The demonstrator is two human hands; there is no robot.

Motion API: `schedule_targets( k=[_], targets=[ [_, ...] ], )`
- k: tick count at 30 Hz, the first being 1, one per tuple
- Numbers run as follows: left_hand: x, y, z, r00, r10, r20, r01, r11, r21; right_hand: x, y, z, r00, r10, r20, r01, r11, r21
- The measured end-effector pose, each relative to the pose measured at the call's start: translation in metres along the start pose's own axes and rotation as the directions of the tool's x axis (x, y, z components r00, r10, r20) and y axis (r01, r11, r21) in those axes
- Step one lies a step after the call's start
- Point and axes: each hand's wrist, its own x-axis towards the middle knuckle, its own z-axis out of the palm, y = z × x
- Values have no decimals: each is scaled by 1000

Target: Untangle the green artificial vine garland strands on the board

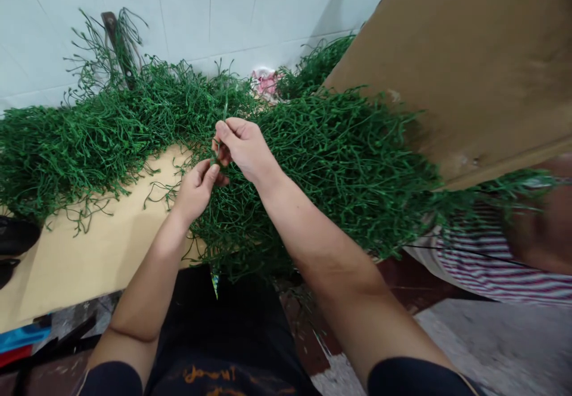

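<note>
A big heap of thin green plastic sprigs (339, 164) covers the pale wooden table (89, 247) from left to right. My left hand (196, 190) is closed, pinching a green sprig (217, 156) at the heap's near edge. Just above it, my right hand (243, 146) is closed too, its fingers pinched on the same sprig. The two hands nearly touch. The sprig's ends run into the heap and I cannot follow them.
A brown cardboard sheet (456, 68) leans over the heap at the right. Another person in a striped shirt (491, 259) is at the right edge. White tiled wall (201, 9) behind; a dark handle (118, 44) stands in the sprigs. A pink object (267, 80) lies at the back.
</note>
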Motion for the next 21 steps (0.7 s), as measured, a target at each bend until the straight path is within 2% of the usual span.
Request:
schedule_targets(
  k=[3, 6, 8, 9, 11, 13, 14, 16, 18, 21],
  targets=[
    [-2, 0, 6, 998, -13, -68, 11, 999, -34, 0, -1, 2, 997, 11, -81, -12, 1000, -7],
    [-11, 4, 10, 996, 36, -83, -30, 997, 72, 6, 3, 2, 987, 55, -151, -59, 998, -21],
    [-23, 9, 13, 997, 39, -61, -29, 988, 151, 14, 7, -4, 968, 71, -241, -75, 997, -5],
    [-29, 11, 15, 999, 33, -37, -25, 982, 188, 19, 9, -11, 946, 84, -312, -80, 996, 24],
    [-42, 15, 16, 999, 19, 39, -29, 965, 261, 30, 12, -29, 873, 131, -470, -89, 990, 109],
    [-50, 15, 15, 995, -17, 97, -14, 950, 312, 35, 10, -48, 823, 168, -542, -96, 983, 159],
    [-51, 13, 13, 995, -40, 93, 8, 947, 322, 35, 8, -55, 825, 162, -541, -93, 984, 152],
    [-45, 7, 8, 996, -83, 43, 66, 947, 314, 31, 4, -59, 869, 108, -483, -75, 993, 86],
    [-35, 1, 4, 995, -104, 5, 97, 944, 317, 23, -2, -52, 923, 54, -382, -57, 998, 4],
    [-23, -7, 0, 998, -70, 8, 62, 921, 384, 9, -11, -35, 973, -23, -228, -2, 994, -106]
  ],
)
